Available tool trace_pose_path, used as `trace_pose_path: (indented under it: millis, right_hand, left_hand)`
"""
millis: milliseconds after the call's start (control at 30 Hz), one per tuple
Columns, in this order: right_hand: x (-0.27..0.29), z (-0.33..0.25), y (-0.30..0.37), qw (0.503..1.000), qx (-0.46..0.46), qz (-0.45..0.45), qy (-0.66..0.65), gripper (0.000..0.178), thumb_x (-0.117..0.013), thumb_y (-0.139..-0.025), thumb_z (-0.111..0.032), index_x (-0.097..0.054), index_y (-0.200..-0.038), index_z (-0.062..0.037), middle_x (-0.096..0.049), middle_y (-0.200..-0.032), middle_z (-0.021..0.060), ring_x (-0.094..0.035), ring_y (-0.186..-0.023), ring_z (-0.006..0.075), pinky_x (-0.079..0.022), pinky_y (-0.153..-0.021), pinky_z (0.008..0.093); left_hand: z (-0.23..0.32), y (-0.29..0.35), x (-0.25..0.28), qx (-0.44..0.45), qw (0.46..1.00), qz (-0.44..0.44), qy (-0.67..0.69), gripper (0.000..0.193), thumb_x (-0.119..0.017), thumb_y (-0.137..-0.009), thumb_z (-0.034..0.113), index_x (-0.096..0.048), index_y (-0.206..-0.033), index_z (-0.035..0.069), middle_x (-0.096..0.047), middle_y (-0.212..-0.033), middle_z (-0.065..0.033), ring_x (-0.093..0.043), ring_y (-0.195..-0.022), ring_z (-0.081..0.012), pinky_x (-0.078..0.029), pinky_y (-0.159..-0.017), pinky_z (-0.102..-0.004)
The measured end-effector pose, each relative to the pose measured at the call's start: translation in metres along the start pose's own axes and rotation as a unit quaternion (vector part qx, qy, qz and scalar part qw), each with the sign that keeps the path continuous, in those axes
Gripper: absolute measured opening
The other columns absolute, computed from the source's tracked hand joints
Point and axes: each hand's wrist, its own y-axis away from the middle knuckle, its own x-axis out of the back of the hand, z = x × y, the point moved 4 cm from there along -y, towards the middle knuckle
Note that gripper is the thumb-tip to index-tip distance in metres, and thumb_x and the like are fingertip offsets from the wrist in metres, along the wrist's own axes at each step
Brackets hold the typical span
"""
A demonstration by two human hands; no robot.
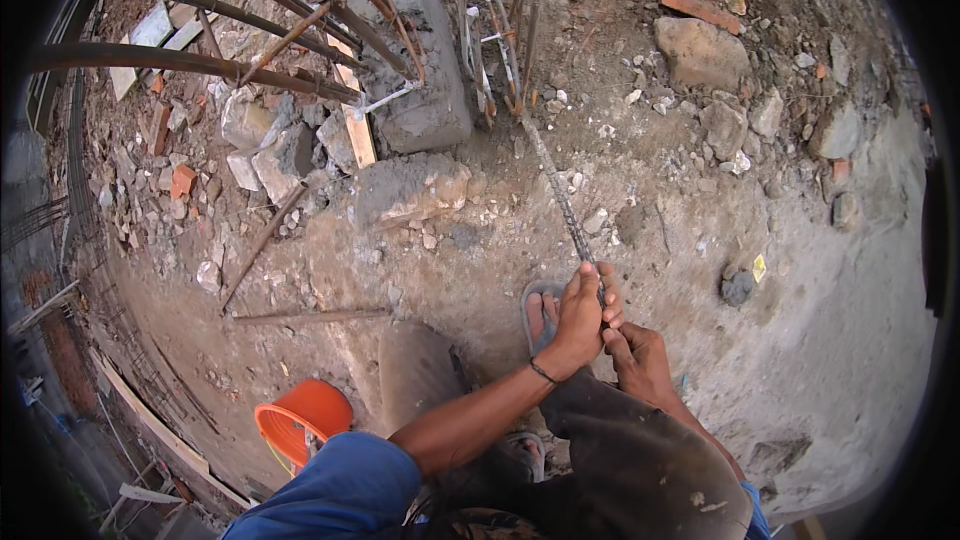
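A ribbed steel reinforcing bar (562, 198) slants from the dirt beside a cluster of upright bars down toward my knees. My left hand (580, 318), with a dark band at its wrist, wraps its fingers round the near part of the bar. Just below it, my right hand (641, 364) closes on the bar's near end, its thumb close to the left hand's fingers. That end of the bar is hidden in my hands. Under them are my bent knee and a sandalled foot (538, 315).
Long rusty bars (230, 60) project over a grey concrete block (425, 110) at the upper left. Rubble and broken bricks (703, 10) litter the ground. An orange bucket (318, 405) stands left of my leg. A loose rod (310, 317) lies ahead of my knee.
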Motion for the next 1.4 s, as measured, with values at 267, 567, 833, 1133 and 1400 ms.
trace_pose_path:
  millis: [267, 567, 833, 1133, 1400]
  right_hand:
    - [0.068, -0.006, 0.031, 0.988, 0.042, -0.002, 0.151, 0.034, -0.067, -0.094, -0.023, -0.060, -0.072, 0.0018, -0.049, -0.052, 0.0202, -0.053, -0.045, 0.0362, -0.041, -0.050, 0.0425]
    - [0.063, 0.031, 0.047, 0.997, -0.012, -0.058, 0.047, 0.035, -0.065, -0.096, -0.025, -0.060, -0.074, 0.0017, -0.051, -0.054, 0.0108, -0.048, -0.048, 0.0198, -0.039, -0.050, 0.0372]
    - [-0.080, -0.057, -0.111, 0.975, -0.031, 0.007, -0.220, 0.035, -0.059, -0.100, -0.024, -0.069, -0.083, 0.0055, -0.061, -0.064, 0.0171, -0.059, -0.059, 0.0211, -0.049, -0.061, 0.0408]
    - [-0.082, 0.019, -0.091, 0.955, 0.130, 0.123, 0.239, 0.026, -0.064, -0.092, -0.025, -0.073, -0.100, -0.0012, -0.066, -0.069, 0.0254, -0.066, -0.064, 0.0448, -0.052, -0.060, 0.0531]
    - [-0.072, -0.008, -0.096, 0.978, 0.115, 0.076, 0.154, 0.033, -0.062, -0.094, -0.031, -0.072, -0.101, 0.0006, -0.067, -0.071, 0.0264, -0.068, -0.066, 0.0450, -0.054, -0.065, 0.0528]
  left_hand:
    - [-0.036, 0.007, -0.014, 0.099, 0.976, -0.190, -0.042, 0.031, -0.030, -0.113, 0.033, -0.046, -0.124, 0.009, -0.061, -0.110, -0.0129, -0.065, -0.108, -0.0276, -0.053, -0.097, -0.0449]
    - [-0.025, 0.030, -0.009, 0.125, 0.945, -0.217, -0.209, 0.030, -0.030, -0.113, 0.024, -0.045, -0.126, 0.001, -0.060, -0.122, -0.0179, -0.062, -0.120, -0.0284, -0.052, -0.107, -0.0418]
    - [0.128, -0.063, 0.035, -0.041, 0.994, 0.018, -0.102, 0.036, -0.040, -0.111, 0.033, -0.051, -0.121, 0.000, -0.065, -0.094, -0.0116, -0.069, -0.087, -0.0266, -0.061, -0.084, -0.0403]
    - [0.038, -0.041, 0.074, -0.061, 0.976, 0.113, -0.174, 0.034, -0.038, -0.112, 0.024, -0.053, -0.128, -0.003, -0.067, -0.102, -0.0126, -0.069, -0.089, -0.0188, -0.059, -0.074, -0.0278]
    - [0.052, -0.027, 0.046, -0.099, 0.969, 0.120, -0.192, 0.031, -0.039, -0.112, 0.020, -0.053, -0.129, -0.002, -0.068, -0.104, -0.0118, -0.069, -0.094, -0.0194, -0.057, -0.079, -0.0282]
